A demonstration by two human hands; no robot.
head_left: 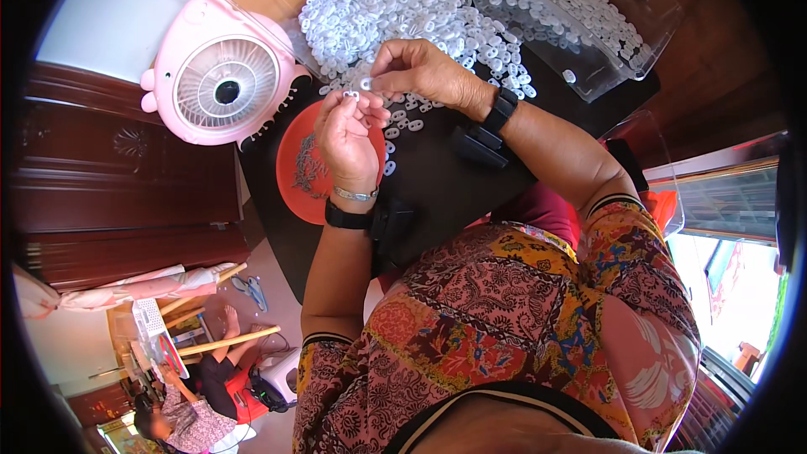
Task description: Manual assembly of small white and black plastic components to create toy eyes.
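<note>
My right hand (pixel 429 76) pinches a small white oval plastic piece (pixel 366 84) with a hole in it, between thumb and forefinger. Just below it, my left hand (pixel 349 139) has its fingertips closed on another small white piece (pixel 351 95), whose exact shape I cannot make out. The two pieces are close together; whether they touch is unclear. Under my left hand stands a red bowl (pixel 290 189) with many small grey metal pins or screws (pixel 308 166). Beyond my hands, a large heap of white two-hole oval pieces (pixel 382 4) spreads over the dark table (pixel 445 193).
A pink animal-shaped fan (pixel 227 84) stands at the left. At the far right, a clear plastic box (pixel 622 76) holds more white pieces. Loose pieces (pixel 414 125) lie near my right wrist. Another person (pixel 197 420) sits at the lower left, away from the table.
</note>
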